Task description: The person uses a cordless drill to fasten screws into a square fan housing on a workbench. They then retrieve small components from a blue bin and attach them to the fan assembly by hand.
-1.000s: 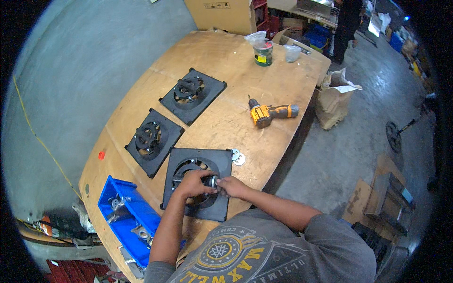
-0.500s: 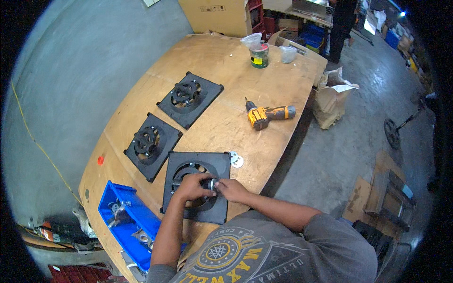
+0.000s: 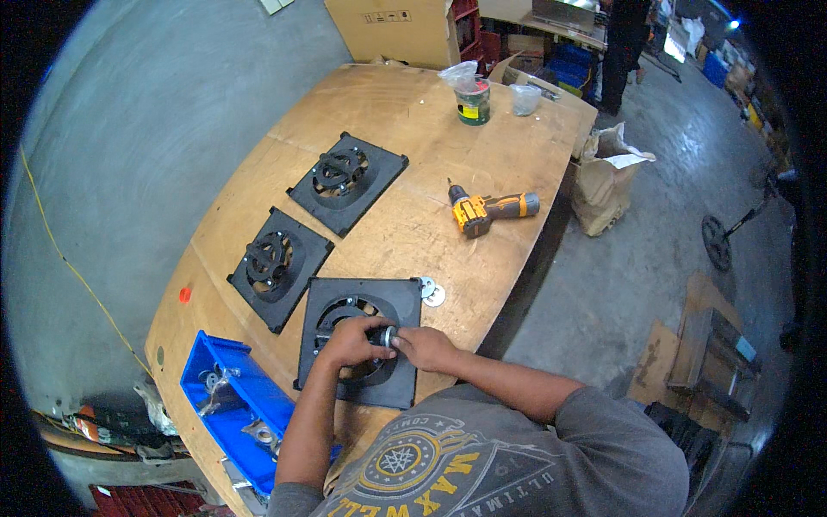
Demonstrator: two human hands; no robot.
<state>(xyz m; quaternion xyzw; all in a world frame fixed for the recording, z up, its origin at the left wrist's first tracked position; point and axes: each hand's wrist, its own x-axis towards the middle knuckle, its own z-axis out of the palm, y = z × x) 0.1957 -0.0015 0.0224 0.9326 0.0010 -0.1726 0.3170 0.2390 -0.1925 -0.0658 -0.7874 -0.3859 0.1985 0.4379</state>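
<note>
Over the nearest black square plate (image 3: 398, 302), which has a round slotted opening, both my hands are working close together. My left hand (image 3: 351, 341) is closed round a dark cylindrical part (image 3: 377, 336) with a pale metal ring at its right end. Against that ring the fingers of my right hand (image 3: 424, 346) are pinched; whether they hold something small there is hidden. Two flat metal discs (image 3: 433, 295) lie by the plate's upper right corner. Two similar black plates, one to the left (image 3: 280, 269) and one farther off (image 3: 347, 183), carry round black fittings in their middles.
A blue bin (image 3: 237, 405) of metal parts stands left of my left forearm. The yellow and black cordless drill (image 3: 491, 209) lies near the table's right edge. Farther back are a green tub (image 3: 473, 105) and a clear bag (image 3: 525, 99). A paper sack (image 3: 608, 181) stands beyond the edge.
Almost nothing differs. My hands stay at the dark part with its metal ring, and my right fingers have shifted only slightly.
</note>
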